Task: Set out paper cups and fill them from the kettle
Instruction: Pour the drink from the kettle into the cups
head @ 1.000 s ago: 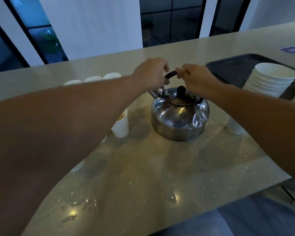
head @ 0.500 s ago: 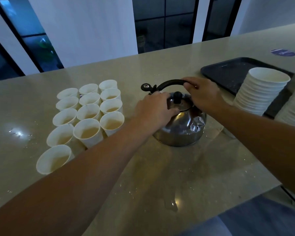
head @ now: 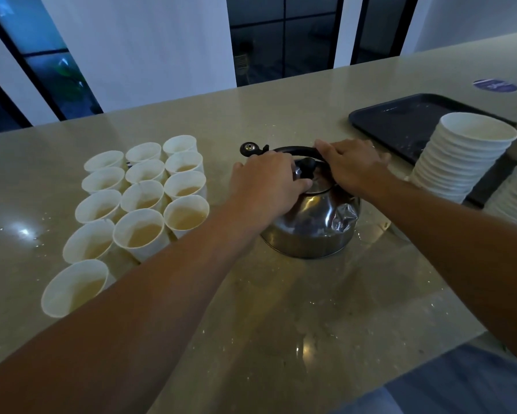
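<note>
Hands (head: 311,174) hide kettle (head: 314,231) lid.

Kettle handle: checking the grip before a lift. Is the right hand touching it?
Touching. The head view shows the right hand lying over the black handle of the kettle, fingers wrapped across it.

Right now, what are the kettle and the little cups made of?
The kettle looks like polished steel: its body mirrors the room. Its handle seems matte black plastic. The cups look like thin white paper with rolled rims.
</note>
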Tool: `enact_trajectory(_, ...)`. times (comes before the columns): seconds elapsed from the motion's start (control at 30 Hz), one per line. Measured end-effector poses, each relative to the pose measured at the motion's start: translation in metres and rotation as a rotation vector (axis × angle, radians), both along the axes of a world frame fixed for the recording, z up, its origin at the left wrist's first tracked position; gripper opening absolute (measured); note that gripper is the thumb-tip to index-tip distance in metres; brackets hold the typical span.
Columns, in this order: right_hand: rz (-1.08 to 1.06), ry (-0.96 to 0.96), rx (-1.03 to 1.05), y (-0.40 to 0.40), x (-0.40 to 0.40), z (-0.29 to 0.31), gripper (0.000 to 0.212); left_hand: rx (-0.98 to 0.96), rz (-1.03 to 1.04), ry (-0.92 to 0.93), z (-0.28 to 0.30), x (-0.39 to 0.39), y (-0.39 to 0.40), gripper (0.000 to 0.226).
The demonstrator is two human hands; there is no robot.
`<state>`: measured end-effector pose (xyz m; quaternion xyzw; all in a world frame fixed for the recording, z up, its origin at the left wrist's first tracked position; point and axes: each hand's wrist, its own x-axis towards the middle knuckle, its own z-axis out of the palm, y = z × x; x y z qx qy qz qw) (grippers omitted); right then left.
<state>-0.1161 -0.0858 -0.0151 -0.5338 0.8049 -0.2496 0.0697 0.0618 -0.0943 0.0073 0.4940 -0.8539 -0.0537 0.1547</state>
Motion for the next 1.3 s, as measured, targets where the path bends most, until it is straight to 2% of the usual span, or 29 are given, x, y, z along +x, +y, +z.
enact_trajectory(0.1,0.001,-0.029,-0.048,0.003,0.003,0.000,0.054,-0.014,0.004,-0.013,0.003,-0.002,-0.004,0.037)
enact_trajectory(0.2,-0.010,-0.159,-0.279,0.011,0.005,-0.008,0.047,-0.042,-0.004,-0.061,0.008,-0.009,-0.009,0.043)
enact_trajectory(0.27,-0.041,-0.268,-0.400,0.019,0.009,-0.017,0.053,-0.072,-0.021,-0.067,0.008,-0.015,-0.010,0.049)
enact_trajectory(0.3,-0.054,-0.264,-0.414,0.023,0.010,-0.023,0.056,-0.096,-0.031,-0.070,0.007,-0.018,-0.011,0.050)
enact_trajectory(0.4,-0.076,-0.188,-0.390,0.028,0.012,-0.038,0.057,-0.164,-0.063,-0.118,0.002,-0.025,-0.011,0.048)
enact_trajectory(0.57,-0.100,-0.243,-0.408,0.031,0.017,-0.043,0.051,-0.262,-0.123,-0.162,-0.006,-0.031,-0.008,0.037)
enact_trajectory(0.83,-0.096,-0.293,-0.456,0.033,0.017,-0.046,0.049,-0.311,-0.121,-0.063,-0.019,-0.030,-0.005,0.041)
enact_trajectory(1.0,-0.121,-0.249,-0.462,0.033,0.019,-0.046,0.048,-0.328,-0.118,-0.035,-0.022,-0.030,-0.005,0.043)
enact_trajectory(1.1,-0.139,-0.241,-0.436,0.033,0.019,-0.045,0.054,-0.341,-0.093,0.029,-0.023,-0.030,-0.004,0.040)
enact_trajectory(1.2,-0.151,-0.252,-0.429,0.034,0.018,-0.044,0.052,-0.333,-0.013,0.180,-0.009,-0.029,-0.004,0.038)
enact_trajectory(1.3,-0.134,-0.214,-0.438,0.035,0.020,-0.043,0.049,-0.235,0.050,0.144,0.016,-0.025,-0.002,0.040)
